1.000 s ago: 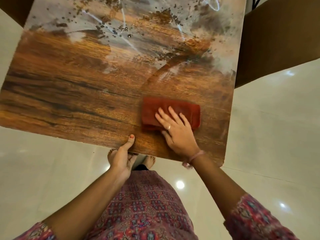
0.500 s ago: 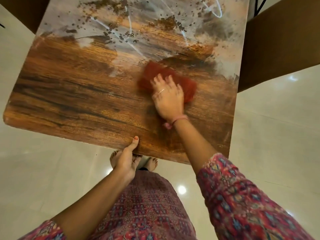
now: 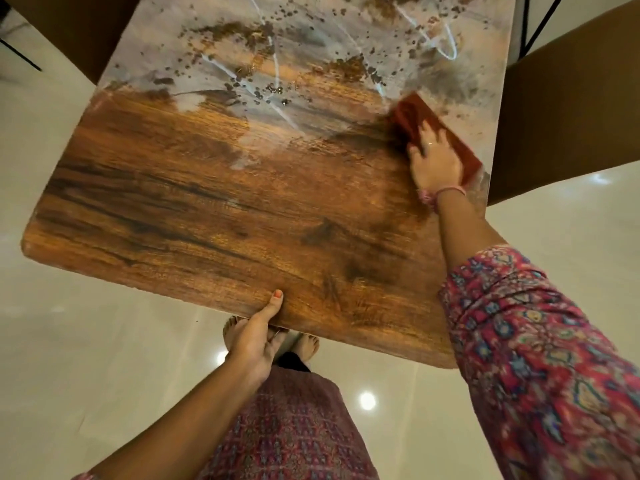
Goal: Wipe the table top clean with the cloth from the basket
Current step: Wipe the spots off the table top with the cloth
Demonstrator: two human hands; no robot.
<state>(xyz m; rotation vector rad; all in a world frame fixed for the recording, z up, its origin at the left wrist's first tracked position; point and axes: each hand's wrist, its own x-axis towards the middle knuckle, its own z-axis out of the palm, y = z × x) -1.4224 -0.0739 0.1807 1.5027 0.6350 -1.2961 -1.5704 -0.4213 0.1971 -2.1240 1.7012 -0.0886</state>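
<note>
The wooden table top [image 3: 214, 216] fills the upper middle of the head view. Its near half shows bare wood grain; its far half is covered with grey-white smears and brown crumbs [image 3: 284, 57]. A folded red cloth [image 3: 408, 116] lies flat near the right edge, at the border of the smeared area. My right hand [image 3: 434, 161] presses on it with flat fingers. My left hand [image 3: 254, 337] grips the table's near edge, thumb on top and fingers underneath. No basket is in view.
A brown panel or box [image 3: 561, 109] stands close along the table's right side, another brown surface [image 3: 79, 32] at the far left. Thin black legs [image 3: 533, 26] show at the top right. Glossy white floor tiles [image 3: 86, 358] surround the table; my feet are under its near edge.
My right hand has slid the cloth from the near right part of the table away and to the right, up to the right edge. My left hand has kept its grip on the near edge.
</note>
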